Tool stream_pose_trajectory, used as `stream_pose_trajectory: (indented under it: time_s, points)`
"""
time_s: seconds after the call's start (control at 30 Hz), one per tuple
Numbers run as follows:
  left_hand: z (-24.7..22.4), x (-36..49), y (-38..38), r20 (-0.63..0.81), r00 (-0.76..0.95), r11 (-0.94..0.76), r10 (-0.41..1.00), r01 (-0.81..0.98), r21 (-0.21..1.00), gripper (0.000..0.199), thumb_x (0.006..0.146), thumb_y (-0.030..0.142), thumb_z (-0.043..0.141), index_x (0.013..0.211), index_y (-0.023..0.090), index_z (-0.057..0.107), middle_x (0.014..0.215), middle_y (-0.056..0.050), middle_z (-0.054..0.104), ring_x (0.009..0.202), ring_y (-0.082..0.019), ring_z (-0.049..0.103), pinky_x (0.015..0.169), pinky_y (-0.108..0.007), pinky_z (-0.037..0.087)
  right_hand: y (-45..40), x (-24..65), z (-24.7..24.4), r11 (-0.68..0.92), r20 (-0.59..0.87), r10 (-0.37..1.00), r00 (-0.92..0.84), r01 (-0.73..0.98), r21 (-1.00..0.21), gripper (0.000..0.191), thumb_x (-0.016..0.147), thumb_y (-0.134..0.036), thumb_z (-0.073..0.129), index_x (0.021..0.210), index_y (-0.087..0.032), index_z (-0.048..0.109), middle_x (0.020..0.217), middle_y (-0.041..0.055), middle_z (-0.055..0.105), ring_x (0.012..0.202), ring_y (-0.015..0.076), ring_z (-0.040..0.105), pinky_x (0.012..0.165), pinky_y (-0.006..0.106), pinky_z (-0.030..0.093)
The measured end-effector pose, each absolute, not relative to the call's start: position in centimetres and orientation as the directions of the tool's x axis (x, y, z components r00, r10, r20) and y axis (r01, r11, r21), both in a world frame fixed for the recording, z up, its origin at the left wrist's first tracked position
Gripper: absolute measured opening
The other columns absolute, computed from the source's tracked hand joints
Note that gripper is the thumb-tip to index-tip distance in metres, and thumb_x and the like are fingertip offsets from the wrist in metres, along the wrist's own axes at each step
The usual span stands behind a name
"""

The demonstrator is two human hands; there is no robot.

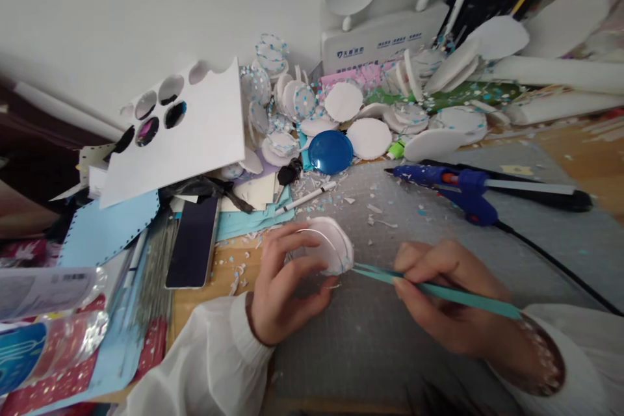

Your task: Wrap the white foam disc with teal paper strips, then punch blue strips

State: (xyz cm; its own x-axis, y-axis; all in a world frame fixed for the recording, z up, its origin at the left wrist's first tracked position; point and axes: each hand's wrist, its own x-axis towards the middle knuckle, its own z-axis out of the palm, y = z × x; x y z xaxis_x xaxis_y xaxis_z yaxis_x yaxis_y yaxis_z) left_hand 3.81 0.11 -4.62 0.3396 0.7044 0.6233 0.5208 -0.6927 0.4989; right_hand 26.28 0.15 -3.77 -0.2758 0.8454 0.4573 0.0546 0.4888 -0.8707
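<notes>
Left hand [280, 286]: fingers curled over the face of a white disc [336, 244], thumb below its near edge, a light pinch. Disc sits tilted between the two hands, rim turned rightward, presumably to leave that side uncovered. Thin bright arc across it (wire or clear rim, cannot tell).

Right hand [446, 266]: thumb and fingers pinching teal tweezers [468, 301], gripped mid-shaft, likely for fine control. Tips at the disc's rim; contact uncertain.

Beneath: grey cutting mat [351, 351], bare on the near side, scraps [375, 209] beyond. Glue gun [439, 179] lies past the right hand, nozzle leftward; its cord [541, 251] slants toward the right sleeve and could snag. Leftward, wooden bench [219, 283] and phone [194, 244] border the mat. Far side walled by piled white discs [344, 101]; little room there.
</notes>
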Motion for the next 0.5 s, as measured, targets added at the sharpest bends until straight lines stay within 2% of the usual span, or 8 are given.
stream_pose_trajectory:
  time_s: [0.23, 0.5]
  points:
    - [-4.22, 4.09, 0.07, 0.649, 0.343, -0.701, 0.679, 0.566, 0.433, 0.022, 0.075, 0.010, 0.070, 0.091, 0.020, 0.058, 0.102, -0.005, 0.062, 0.111, -0.026, 0.057, 0.092, -0.044, 0.050, 0.37, 26.01, -3.62, 0.547, 0.505, 0.821, -0.266, 0.113, -0.829, 0.027, 0.074, 0.001, 0.056, 0.086, -0.023, 0.051, 0.061, -0.0048, 0.054, 0.048, 0.0093, 0.052, 0.046, 0.023, 0.042]
    - [-4.15, 4.14, -0.12, 0.644, 0.357, -0.695, 0.676, 0.599, 0.398, 0.020, 0.077, 0.011, 0.068, 0.090, 0.023, 0.058, 0.098, -0.005, 0.065, 0.109, -0.026, 0.057, 0.091, -0.043, 0.050, -0.02, 26.15, -4.07, 0.458, 0.405, 0.870, -0.280, 0.159, -0.874, 0.024, 0.078, -0.005, 0.059, 0.085, -0.025, 0.049, 0.063, -0.0042, 0.056, 0.051, 0.0109, 0.054, 0.047, 0.025, 0.042]
